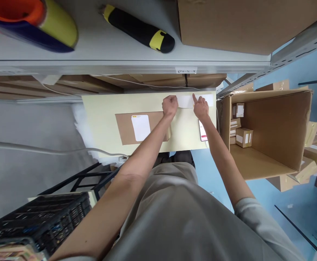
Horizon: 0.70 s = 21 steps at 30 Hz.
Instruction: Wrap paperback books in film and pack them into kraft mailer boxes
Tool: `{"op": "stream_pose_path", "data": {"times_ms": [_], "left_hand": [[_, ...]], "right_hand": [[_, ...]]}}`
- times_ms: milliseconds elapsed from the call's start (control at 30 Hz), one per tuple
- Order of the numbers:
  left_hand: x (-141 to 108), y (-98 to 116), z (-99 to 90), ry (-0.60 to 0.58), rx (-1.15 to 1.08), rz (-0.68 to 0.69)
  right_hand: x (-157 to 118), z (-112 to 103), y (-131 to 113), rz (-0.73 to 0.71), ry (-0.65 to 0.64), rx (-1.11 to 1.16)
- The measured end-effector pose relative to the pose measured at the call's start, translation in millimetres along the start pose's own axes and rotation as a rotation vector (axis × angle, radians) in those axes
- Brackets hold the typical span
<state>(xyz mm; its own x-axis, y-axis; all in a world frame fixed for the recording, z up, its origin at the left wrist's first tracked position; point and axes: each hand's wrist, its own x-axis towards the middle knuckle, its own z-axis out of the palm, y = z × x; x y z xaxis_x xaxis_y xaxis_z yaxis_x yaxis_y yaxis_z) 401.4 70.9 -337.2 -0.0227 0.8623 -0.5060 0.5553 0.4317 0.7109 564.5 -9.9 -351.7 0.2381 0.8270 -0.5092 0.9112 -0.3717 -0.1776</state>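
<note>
A strip of white paper labels [185,102] lies along the far edge of the cream table top. My left hand [170,105] is closed at the strip's left end and appears to pinch it, its fingertips partly hidden. Over the strip, my right hand [201,107] has its index finger stretched out and the other fingers curled onto the paper; part of the strip shows beyond it. Beside my left forearm is a flat brown cardboard piece [124,128] bearing a white label sheet [141,128]. Under my right wrist lies a phone [202,131] with its screen lit.
An open cardboard carton [272,127] holding several small boxes stands right of the table [101,108]. Above the table runs a grey shelf [93,54] with a black-yellow cutter [136,29] and a box [229,25]. A black crate [38,221] is at lower left.
</note>
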Motion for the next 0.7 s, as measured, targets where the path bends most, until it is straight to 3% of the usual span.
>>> {"op": "stream_pose_path", "data": {"times_ms": [200, 433, 700], "left_hand": [[-2.2, 9.7, -2.2, 0.048, 0.040, 0.013], [4.4, 6.6, -1.6, 0.049, 0.040, 0.022], [-9.5, 10.4, -1.6, 0.056, 0.015, 0.003]], "right_hand": [[-5.4, 1.3, -0.2, -0.011, 0.013, -0.037], [-2.5, 1.7, -0.9, -0.002, 0.016, -0.031], [-1.6, 0.0, -0.6, 0.008, 0.000, -0.026]]}}
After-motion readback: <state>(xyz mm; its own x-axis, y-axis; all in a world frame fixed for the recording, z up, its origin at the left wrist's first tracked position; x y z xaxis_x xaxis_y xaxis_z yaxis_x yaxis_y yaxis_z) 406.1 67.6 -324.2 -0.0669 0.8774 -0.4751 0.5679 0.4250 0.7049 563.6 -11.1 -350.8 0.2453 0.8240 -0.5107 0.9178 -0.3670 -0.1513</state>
